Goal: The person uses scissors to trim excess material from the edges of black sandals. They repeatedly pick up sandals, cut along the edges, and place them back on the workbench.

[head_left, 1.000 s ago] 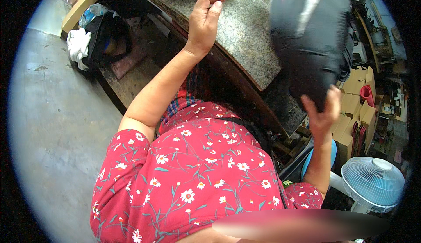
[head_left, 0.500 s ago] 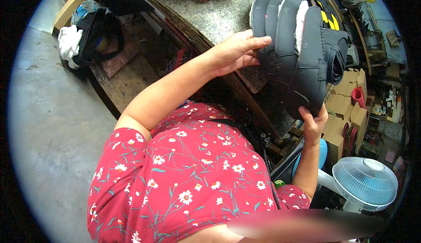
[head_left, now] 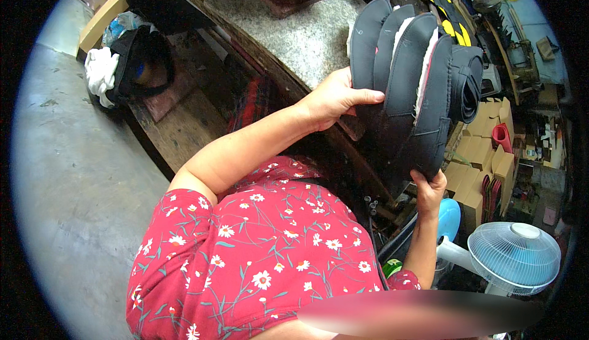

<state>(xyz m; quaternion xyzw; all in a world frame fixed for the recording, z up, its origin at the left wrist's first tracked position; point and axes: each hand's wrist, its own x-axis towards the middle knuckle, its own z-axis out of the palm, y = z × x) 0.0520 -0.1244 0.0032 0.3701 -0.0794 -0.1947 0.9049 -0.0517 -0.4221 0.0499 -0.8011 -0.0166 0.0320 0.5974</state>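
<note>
Dark grey padded cover, ribbed in long curved panels w/ white fleecy lining showing at the seams, sits upper right of centre, held up in the air over the edge of the workbench, which has a speckled grey carpet-like top. Cover is bunched/folded; a rolled black part hangs at its 3 o'clock side.

Left hand at the cover's 9 o'clock: palm flat on the outermost panel, thumb stretched along it, other fingers curled round the edge – gripping the cover. Right hand at the cover's 6 o'clock, fingers pinched up onto the bottom edge, grasping it from below.

Person wears a red short-sleeved top w/ small white flowers.

Further out: at 12–1 o'clock of the cover, black-and-yellow pieces on the bench. At 4 o'clock, stack of cardboard boxes; at 5 o'clock, pale blue table fan. Far off at 9–10 o'clock, a black bag w/ white cloth beside it, on low wooden boards by the grey concrete floor.
</note>
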